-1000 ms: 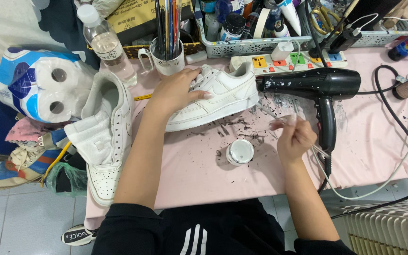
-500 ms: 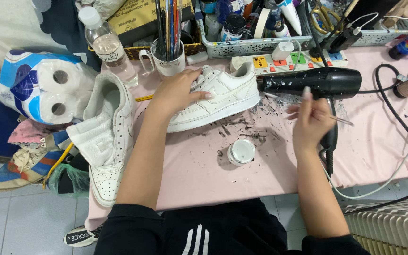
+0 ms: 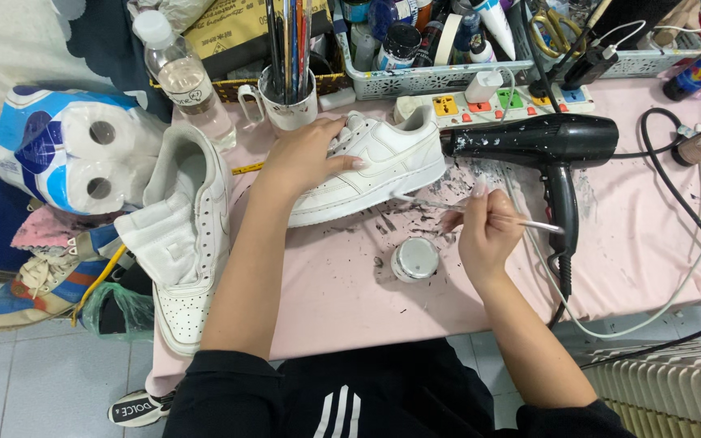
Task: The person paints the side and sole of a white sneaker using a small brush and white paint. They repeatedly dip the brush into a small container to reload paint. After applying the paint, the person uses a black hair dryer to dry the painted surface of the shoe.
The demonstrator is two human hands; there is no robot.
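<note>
My left hand (image 3: pixel 308 156) presses down on the laces of a white sneaker (image 3: pixel 383 166) lying on the pink table cover (image 3: pixel 326 292). My right hand (image 3: pixel 488 231) grips a thin paintbrush (image 3: pixel 448 208) whose tip points left at the sneaker's sole edge. A small open round paint jar (image 3: pixel 415 259) sits just below and left of that hand. A second white sneaker (image 3: pixel 188 243) lies at the table's left edge, toe toward me, with its tongue folded out.
A black hair dryer (image 3: pixel 545 142) lies right of the sneaker, its cord looping off the table. Behind are a mug of brushes (image 3: pixel 288 97), a plastic bottle (image 3: pixel 184 77), a power strip (image 3: pixel 488 104) and a basket of paints. Toilet rolls (image 3: pixel 75 150) stand left.
My right hand has come down from beside the hair dryer and swung the brush tip to the sneaker's sole edge. My left hand stays on the shoe.
</note>
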